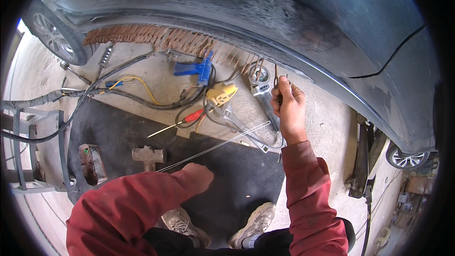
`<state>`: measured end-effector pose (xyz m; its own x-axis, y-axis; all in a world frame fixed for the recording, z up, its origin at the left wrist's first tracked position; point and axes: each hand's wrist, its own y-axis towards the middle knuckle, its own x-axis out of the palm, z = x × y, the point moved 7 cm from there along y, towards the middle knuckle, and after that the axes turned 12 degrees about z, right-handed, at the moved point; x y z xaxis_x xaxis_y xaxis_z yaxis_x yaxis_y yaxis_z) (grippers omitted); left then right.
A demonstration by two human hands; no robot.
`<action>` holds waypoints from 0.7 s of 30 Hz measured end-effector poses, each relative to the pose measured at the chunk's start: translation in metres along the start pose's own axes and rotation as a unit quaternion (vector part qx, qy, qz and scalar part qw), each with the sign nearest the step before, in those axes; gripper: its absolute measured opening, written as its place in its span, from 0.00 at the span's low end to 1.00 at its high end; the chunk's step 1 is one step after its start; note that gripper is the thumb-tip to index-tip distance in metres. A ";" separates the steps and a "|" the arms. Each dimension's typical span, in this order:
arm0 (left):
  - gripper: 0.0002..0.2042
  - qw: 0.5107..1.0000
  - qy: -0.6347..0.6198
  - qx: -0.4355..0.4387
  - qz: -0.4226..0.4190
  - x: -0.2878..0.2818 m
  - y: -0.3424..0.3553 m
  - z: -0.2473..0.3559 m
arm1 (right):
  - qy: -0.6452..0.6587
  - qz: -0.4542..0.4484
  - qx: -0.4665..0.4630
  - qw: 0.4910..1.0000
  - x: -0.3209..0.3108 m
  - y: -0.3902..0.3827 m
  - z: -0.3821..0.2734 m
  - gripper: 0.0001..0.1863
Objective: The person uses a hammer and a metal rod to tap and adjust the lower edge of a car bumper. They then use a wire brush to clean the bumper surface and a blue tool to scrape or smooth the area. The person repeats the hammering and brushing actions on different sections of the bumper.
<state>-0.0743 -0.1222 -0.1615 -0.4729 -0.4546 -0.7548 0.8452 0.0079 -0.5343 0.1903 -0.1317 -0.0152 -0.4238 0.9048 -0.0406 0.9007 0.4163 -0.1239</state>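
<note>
My right hand (290,106) is raised close to the lower edge of the dark car panel (294,23), thumb and fingers pinched on a thin copper-coloured looped pin (276,72). Something dark also shows within those fingers. A long row of copper-coloured rings and pins (142,33) runs along the panel's lower edge, to the left of this hand. Near it lies a grey power tool (263,97) with a round head. My left hand (198,177) is a rounded, closed shape above the black mat (246,175); its fingers, and anything in them, are hidden.
On the floor lie a blue gun-shaped tool (196,69), a yellow-bodied tool (222,94), a red-handled screwdriver (192,116), locking pliers (244,130), a long thin metal loop (227,141) and cables (137,94). A hammer (149,155) rests on the mat. A metal frame (61,149) stands left.
</note>
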 end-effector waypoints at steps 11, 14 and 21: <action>0.12 1.000 0.005 -0.005 0.003 0.004 -0.007 -0.004 | -0.404 0.137 -0.343 0.837 0.014 -0.013 -0.053 0.22; 0.12 1.000 0.001 -0.002 0.003 0.006 -0.008 -0.005 | -0.400 0.135 -0.361 0.832 0.017 -0.010 -0.049 0.22; 0.11 1.000 -0.004 -0.009 -0.003 0.003 -0.016 -0.008 | 0.093 -0.028 0.054 0.994 0.015 0.005 0.009 0.18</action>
<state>-0.0916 -0.1165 -0.1582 -0.4761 -0.4623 -0.7481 0.8375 0.0210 -0.5460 0.1876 -0.1169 -0.0258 -0.4397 0.8853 0.1513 0.8561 0.4641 -0.2273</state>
